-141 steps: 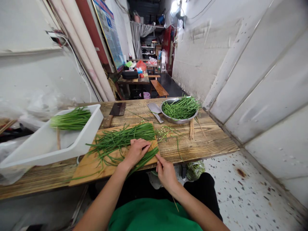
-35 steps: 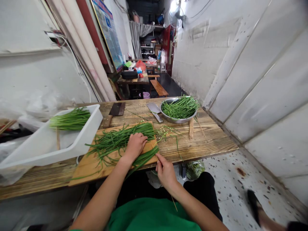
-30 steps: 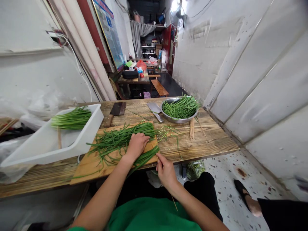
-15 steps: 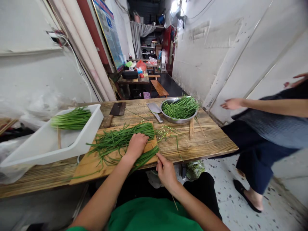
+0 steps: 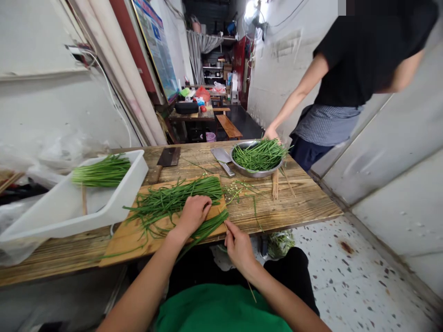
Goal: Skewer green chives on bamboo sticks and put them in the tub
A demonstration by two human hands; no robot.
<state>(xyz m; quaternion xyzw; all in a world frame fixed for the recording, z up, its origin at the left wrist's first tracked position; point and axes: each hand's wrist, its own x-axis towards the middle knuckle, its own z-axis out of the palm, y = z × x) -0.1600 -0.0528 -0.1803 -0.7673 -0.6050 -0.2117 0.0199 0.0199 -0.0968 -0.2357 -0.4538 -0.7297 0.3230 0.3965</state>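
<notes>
My left hand [image 5: 194, 213] is closed, its curled fingertips at the near edge of a pile of long green garlic chives [image 5: 173, 198] on a wooden cutting board [image 5: 133, 240]. Whatever is between those fingers is hidden. By the board's right front corner, my right hand [image 5: 240, 245] pinches a thin bamboo skewer [image 5: 252, 291], whose lower end sticks out below the wrist. The skewer's upper end meets the cut ends of a smaller bunch of chives [image 5: 212, 226] along the board's front edge.
A white tray [image 5: 140, 170] with more chives stands left. Two cleavers [image 5: 169, 157] [image 5: 223, 157] lie behind the board. A metal bowl [image 5: 256, 174] heaped with chives is at the back right, with bamboo skewers [image 5: 275, 185] before it. A co-worker's hand [image 5: 272, 133] reaches the bowl's rim.
My left hand has drawn back slightly toward me and left, its fingers curled more. The co-worker has moved from the right to behind the bowl, one hand now at it. My right hand has stayed.
</notes>
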